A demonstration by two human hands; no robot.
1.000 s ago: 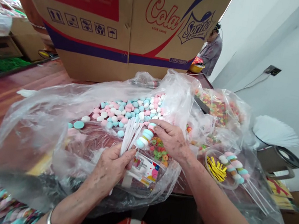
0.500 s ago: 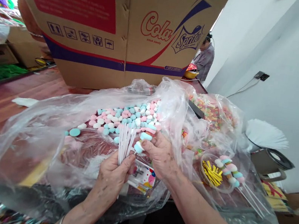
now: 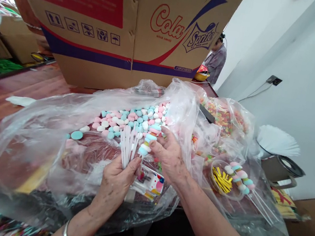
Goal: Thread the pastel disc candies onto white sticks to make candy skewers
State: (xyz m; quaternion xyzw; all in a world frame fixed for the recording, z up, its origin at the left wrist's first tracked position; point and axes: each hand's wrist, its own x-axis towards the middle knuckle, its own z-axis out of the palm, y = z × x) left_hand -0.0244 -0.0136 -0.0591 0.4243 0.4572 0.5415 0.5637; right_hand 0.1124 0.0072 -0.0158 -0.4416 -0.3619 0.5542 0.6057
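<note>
My left hand is closed around a fanned bundle of thin white sticks. Rising beside the bundle is a candy skewer with pink, white, blue and yellowish pieces; its lower end meets my left fingertips. My right hand has its thumb and fingers at the side of that skewer, around its upper pieces. Just behind, loose pink, white and blue candies lie heaped on clear plastic bagging. A printed packet lies under my hands, partly hidden.
A big carton stands behind the candies. On the right are a tub of yellow twist ties, finished candy skewers, a grey jug and a bag of colourful gummies. A person is at the far end.
The candy skewer stands more upright and slightly further left, showing more of its stacked pieces. Both hands stay close together; the whole view has shifted slightly.
</note>
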